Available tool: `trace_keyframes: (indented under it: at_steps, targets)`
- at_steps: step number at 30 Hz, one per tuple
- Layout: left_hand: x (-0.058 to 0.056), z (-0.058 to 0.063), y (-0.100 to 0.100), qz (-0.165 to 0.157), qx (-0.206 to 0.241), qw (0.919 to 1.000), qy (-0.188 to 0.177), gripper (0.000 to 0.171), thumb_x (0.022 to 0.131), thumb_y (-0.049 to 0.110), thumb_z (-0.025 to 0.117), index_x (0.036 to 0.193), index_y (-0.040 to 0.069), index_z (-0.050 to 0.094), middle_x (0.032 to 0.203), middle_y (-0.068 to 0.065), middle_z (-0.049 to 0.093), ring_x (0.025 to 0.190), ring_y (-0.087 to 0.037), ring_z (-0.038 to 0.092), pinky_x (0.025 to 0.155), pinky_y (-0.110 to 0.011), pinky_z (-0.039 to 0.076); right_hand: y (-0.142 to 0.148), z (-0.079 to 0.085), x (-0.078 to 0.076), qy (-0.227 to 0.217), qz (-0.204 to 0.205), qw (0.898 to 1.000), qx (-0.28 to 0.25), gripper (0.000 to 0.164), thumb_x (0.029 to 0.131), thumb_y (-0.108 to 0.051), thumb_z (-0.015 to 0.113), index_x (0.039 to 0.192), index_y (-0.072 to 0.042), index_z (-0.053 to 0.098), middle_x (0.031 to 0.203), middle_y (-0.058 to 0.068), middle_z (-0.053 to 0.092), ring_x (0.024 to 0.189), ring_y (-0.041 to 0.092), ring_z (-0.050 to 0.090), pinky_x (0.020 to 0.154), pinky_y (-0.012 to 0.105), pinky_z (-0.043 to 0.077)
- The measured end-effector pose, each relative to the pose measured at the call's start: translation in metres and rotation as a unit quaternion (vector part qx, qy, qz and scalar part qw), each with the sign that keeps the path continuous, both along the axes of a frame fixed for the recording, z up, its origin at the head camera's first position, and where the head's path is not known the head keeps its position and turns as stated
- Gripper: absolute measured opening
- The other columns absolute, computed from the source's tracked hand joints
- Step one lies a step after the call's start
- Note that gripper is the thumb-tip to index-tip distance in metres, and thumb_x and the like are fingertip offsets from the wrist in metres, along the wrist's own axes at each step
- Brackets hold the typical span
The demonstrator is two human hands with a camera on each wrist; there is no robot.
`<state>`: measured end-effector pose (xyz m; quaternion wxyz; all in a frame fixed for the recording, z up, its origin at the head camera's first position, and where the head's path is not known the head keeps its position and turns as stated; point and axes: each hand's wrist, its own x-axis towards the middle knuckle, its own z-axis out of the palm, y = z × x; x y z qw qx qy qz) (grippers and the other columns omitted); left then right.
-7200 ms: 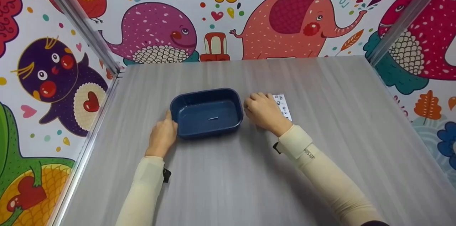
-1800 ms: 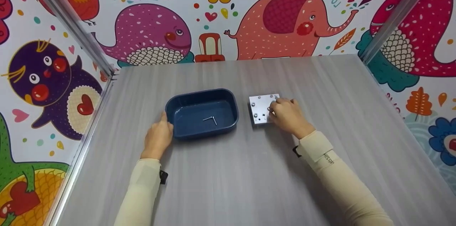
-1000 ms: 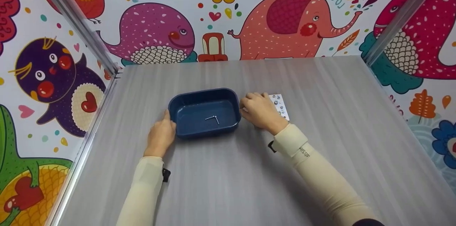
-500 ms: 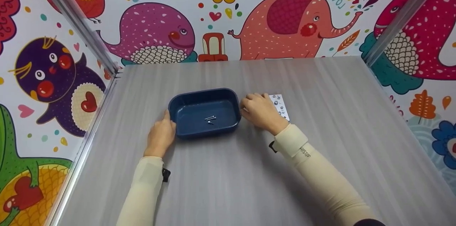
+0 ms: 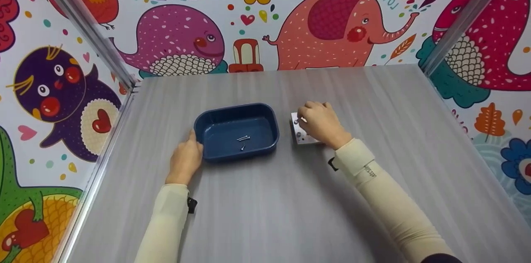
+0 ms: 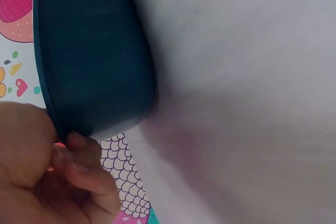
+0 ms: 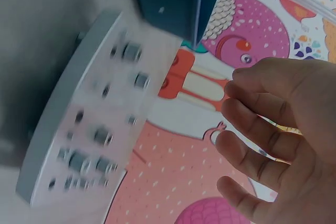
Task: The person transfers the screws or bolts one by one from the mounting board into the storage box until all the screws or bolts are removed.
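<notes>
A dark blue rectangular bin sits left of centre on the table. My left hand holds its left end; in the left wrist view my thumb and fingers pinch the rim of the bin. Inside lie two long thin screws and a shorter screw. To the right of the bin is a square metal block with bolt heads and holes on top. My right hand hovers over it, hiding most of it. In the right wrist view, its fingers are loosely bent, holding nothing, apart from the bolts.
The grey wood-grain table spreads around the bin and block. Printed cartoon walls stand at the back and sides. Metal posts rise at the back corners.
The bin held one screw at first, then two, and now three. My right hand has gone back and forth between block and bin, lately moving right over the block. My left hand stays.
</notes>
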<state>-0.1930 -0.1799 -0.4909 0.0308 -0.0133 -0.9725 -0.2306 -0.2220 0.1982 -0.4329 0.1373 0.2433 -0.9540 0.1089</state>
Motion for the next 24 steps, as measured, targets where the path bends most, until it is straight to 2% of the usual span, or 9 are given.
trace_keyframes:
  at_steps: [11, 24]
  targets:
    - [0.001, 0.000, 0.000, 0.002, -0.002, 1.0000, -0.002, 0.055, 0.098, 0.008, 0.048, 0.148, -0.012, 0.036, 0.064, -0.017, 0.055, 0.056, -0.029, 0.047, 0.054, -0.049, 0.045, 0.023, -0.010, -0.008, -0.033, -0.026, 0.999, -0.001, 0.007, 0.088, -0.006, 0.069, 0.093, -0.003, 0.074, 0.088, 0.012, 0.067, 0.083, 0.031, 0.064, 0.080, 0.058, 0.044]
    - [0.001, 0.001, 0.002, 0.007, -0.004, 0.9999, -0.008, 0.055, 0.099, 0.009, 0.050, 0.149, -0.011, 0.036, 0.069, -0.021, 0.059, 0.057, -0.029, 0.049, 0.056, -0.049, 0.047, 0.032, -0.032, -0.012, -0.082, -0.056, 0.995, 0.029, 0.016, 0.086, -0.009, 0.073, 0.098, 0.001, 0.074, 0.093, 0.016, 0.069, 0.089, 0.038, 0.063, 0.081, 0.061, 0.043]
